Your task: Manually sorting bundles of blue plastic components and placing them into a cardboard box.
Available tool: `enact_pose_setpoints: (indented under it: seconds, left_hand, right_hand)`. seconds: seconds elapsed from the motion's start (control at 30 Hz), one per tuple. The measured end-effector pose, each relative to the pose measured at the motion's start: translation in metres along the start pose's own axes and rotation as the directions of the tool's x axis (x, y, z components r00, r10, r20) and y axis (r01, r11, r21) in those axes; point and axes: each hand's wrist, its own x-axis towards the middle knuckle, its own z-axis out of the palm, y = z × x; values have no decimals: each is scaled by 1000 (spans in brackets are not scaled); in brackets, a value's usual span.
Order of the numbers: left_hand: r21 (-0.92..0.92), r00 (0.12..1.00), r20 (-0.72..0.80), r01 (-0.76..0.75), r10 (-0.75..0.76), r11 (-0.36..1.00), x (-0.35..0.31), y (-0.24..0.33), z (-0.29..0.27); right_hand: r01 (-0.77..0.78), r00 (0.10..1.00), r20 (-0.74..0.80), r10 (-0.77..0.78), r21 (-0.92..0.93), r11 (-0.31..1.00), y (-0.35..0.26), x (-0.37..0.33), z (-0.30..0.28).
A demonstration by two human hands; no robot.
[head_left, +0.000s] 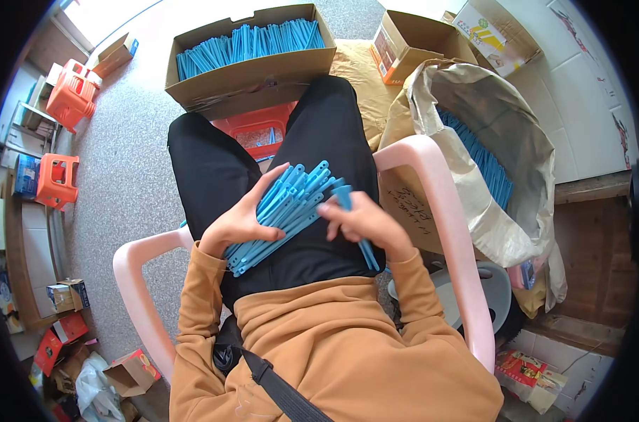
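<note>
On my lap, my left hand (243,219) curls thumb and fingers around a thick bundle of blue strips (291,207) slanting across my black trousers (298,264), while just beside it my right hand (370,221) grips a few loose strips (343,193). The pink chair (439,183) flanks me, with an open sack (506,225) beyond its right arm holding a blue heap (478,158). Past my knees stands a cardboard box (249,97) of similar pieces (256,43).
</note>
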Motion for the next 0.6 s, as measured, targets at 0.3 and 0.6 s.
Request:
enact_pose_setpoints:
  seconds: [0.3,0.6]
  left_hand:
    - [32,998,-23,51,-51,998,-1,1,-2]
    - [-243,950,-311,-124,44,962,-10,19,11]
  right_hand:
    - [105,972,199,-129,126,986,9,11,18]
    - [335,942,-35,-333,31,942,-47,-5,49]
